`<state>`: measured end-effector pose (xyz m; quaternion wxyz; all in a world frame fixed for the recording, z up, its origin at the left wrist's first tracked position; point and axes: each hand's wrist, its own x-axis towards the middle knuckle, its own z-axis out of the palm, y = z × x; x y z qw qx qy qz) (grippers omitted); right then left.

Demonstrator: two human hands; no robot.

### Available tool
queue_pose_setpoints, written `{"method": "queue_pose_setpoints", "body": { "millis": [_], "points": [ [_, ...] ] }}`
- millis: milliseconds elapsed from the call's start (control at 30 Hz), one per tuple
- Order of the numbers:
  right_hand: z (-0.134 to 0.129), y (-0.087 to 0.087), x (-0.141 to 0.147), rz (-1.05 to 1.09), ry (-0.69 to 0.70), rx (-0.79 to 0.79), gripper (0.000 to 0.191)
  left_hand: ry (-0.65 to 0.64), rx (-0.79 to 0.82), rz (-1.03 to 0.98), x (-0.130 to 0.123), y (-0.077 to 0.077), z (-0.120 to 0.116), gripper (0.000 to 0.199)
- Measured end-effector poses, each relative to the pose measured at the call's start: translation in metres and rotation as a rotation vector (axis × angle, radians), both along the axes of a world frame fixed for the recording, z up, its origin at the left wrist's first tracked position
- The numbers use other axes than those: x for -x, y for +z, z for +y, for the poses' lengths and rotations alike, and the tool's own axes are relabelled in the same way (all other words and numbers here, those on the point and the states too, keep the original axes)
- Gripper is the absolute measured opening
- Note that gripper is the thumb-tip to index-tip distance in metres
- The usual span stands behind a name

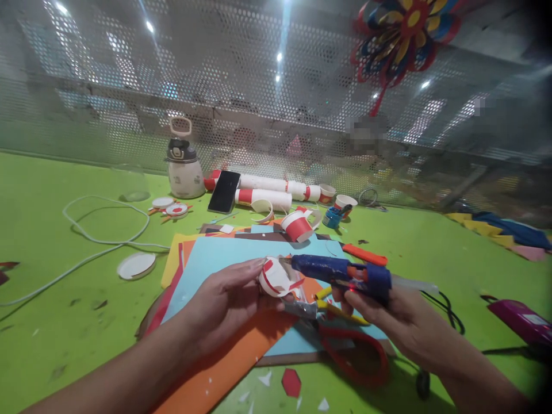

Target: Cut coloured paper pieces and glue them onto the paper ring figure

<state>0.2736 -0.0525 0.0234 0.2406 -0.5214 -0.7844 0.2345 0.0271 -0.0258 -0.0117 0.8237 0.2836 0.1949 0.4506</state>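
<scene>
My left hand (219,305) grips a small round white paper piece with red strips (275,278), cut from a cup by its look. Wrapped around a blue hot glue gun (340,273), my right hand (397,322) points its nozzle leftward. The nozzle tip is at the upper right edge of the paper piece; whether they touch I cannot tell. Below the hands lie red-handled scissors (357,356), partly hidden, and a yellow-handled tool (340,310). They rest over light blue paper (215,259) and an orange sheet (233,362).
Behind stand a white bottle (185,175), a phone (224,192), white paper tubes (267,198), a red-and-white cup (297,226) and a blue jar (332,217). An orange cutter (365,254) lies right of the paper. A white cable (99,247) loops at left; a magenta device (517,319) lies at right.
</scene>
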Motion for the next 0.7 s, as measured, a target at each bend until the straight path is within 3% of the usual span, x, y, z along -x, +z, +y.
{"method": "queue_pose_setpoints", "body": {
  "millis": [700],
  "points": [
    [0.0000, 0.0048, 0.0026, -0.027, 0.003, 0.040, 0.045, 0.012, 0.027, 0.016, 0.0003, 0.0032, -0.0020, 0.024]
  ]
}}
